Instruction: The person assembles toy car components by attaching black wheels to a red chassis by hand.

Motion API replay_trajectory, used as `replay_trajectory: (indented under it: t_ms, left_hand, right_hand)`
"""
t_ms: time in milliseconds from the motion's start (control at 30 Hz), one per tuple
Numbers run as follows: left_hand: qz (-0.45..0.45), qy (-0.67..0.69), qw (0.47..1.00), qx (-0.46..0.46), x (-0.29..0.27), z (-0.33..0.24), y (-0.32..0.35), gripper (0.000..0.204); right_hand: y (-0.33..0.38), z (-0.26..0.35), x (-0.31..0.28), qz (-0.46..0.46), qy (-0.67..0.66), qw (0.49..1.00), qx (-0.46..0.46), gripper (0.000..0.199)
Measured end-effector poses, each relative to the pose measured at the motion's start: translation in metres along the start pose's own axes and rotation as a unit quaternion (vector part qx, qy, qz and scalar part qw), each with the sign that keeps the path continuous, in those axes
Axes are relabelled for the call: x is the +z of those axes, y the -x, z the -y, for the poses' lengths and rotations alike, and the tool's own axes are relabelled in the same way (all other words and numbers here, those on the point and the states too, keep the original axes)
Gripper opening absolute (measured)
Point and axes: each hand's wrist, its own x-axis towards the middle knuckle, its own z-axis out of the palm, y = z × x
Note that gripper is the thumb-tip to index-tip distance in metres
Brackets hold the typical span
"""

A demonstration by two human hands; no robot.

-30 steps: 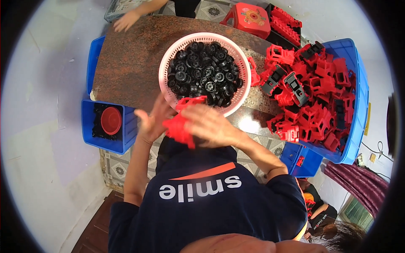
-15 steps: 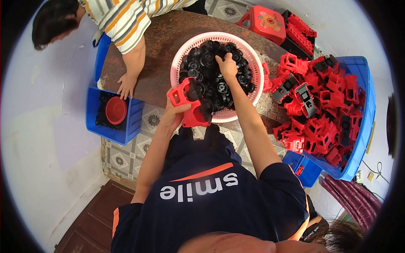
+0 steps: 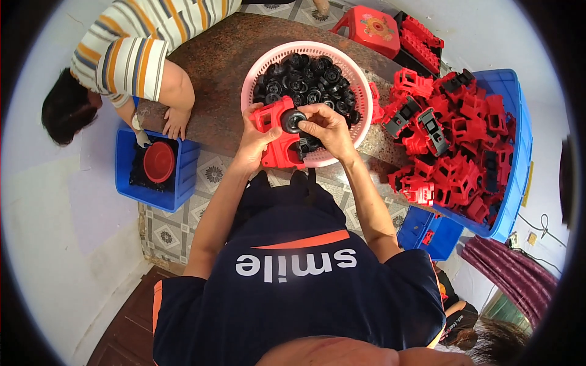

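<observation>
Our left hand point(image 3: 253, 143) grips red plastic part point(image 3: 281, 137); right hand point(image 3: 326, 129) pinches black wheel point(image 3: 293, 120) against it, pink basket point(image 3: 256, 79) just beyond both hands.

— How's the light on my feed?
— Bright, even daylight; soft shadows only; a pale sheen on the brown stone table point(image 3: 220, 55); I see no harsh glare.
— Sharpness?
— Crisp in the middle; straight edges bow toward the rim; a black fisheye border rings everything; the outer floor looks washed out.
</observation>
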Motion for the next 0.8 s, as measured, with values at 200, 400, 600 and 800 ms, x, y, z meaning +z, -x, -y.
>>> replay_trajectory:
  t_ms: [200,400,600,800]
  left_hand:
    - [0.006,-0.086,0.996,-0.007,0.006,-0.006,0.005,0.085]
    - [0.042,-0.054,0.996,-0.063,-0.001,0.006,0.035,0.083]
    - [-0.007,-0.064,0.992,-0.106,0.003,0.001,0.037,0.083]
    - [-0.095,0.075,0.992,-0.043,-0.021,0.007,0.002,0.065]
  right_hand:
    - [0.01,-0.001,-0.01,0.013,0.17,0.982,0.086,0.044]
    - [0.031,-0.016,0.0,0.091,0.033,0.989,0.115,0.089]
    - [0.01,-0.028,-0.017,0.15,0.029,0.982,0.113,0.075]
    - [-0.096,-0.098,-0.071,-0.145,0.623,0.754,0.151,0.054]
